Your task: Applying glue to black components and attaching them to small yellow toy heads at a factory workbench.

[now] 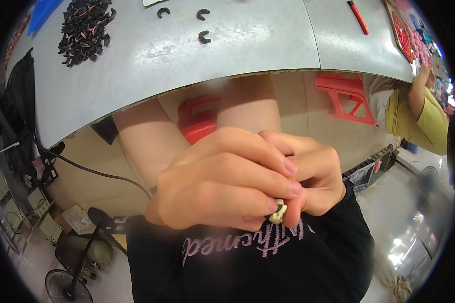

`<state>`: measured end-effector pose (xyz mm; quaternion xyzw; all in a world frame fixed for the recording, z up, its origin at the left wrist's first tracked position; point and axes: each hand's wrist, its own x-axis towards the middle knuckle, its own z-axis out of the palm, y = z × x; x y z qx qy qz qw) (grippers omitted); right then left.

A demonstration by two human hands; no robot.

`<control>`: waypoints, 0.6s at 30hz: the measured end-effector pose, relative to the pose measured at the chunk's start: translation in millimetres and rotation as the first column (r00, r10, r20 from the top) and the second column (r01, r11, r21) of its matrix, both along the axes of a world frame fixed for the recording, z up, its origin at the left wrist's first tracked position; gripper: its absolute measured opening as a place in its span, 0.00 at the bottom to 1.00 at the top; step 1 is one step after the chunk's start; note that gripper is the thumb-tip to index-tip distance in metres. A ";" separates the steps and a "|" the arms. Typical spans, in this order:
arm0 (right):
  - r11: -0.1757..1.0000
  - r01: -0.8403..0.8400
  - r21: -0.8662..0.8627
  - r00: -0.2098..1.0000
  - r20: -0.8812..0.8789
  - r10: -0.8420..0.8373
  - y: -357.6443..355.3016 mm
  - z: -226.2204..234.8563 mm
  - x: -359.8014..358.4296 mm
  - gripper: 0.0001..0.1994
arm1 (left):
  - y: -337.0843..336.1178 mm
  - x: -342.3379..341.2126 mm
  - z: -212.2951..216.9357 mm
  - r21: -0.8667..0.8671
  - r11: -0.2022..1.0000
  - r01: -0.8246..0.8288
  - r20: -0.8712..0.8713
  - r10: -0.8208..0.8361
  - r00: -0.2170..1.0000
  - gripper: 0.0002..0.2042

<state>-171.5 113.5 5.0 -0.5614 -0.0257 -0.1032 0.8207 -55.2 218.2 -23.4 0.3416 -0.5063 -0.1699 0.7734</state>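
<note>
In front of my chest, my left hand and my right hand are pressed together, fingers closed. Between their fingertips sits a small cream-and-black piece, mostly covered, so its kind is unclear. Up on the grey table lies a heap of small black curved pieces with pink parts. Three similar black curved pieces lie apart from it, one of them a C-shaped piece. Both hands are held over my lap, short of the table edge.
A red marker pen lies at the table's right. Beyond it is a tray of red bits. A person in a yellow-green top works at far right. Red stools stand below the table; a fan is lower left.
</note>
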 end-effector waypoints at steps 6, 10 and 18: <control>0.994 0.109 -0.005 0.991 -0.073 -0.109 9.3 3.1 -1.6 0.20 | 0.4 2.9 4.6 -0.008 1.000 -0.028 0.100 0.029 0.995 0.10; 0.997 0.030 -0.074 0.999 0.047 -0.026 2.1 -3.2 -2.5 0.13 | 2.4 6.9 7.2 -0.014 0.999 -0.032 0.186 0.034 0.982 0.07; 0.995 0.082 -0.065 0.997 -0.005 -0.082 5.2 4.2 -7.4 0.12 | 16.3 13.2 22.2 0.131 0.991 0.040 0.243 -0.071 0.967 0.06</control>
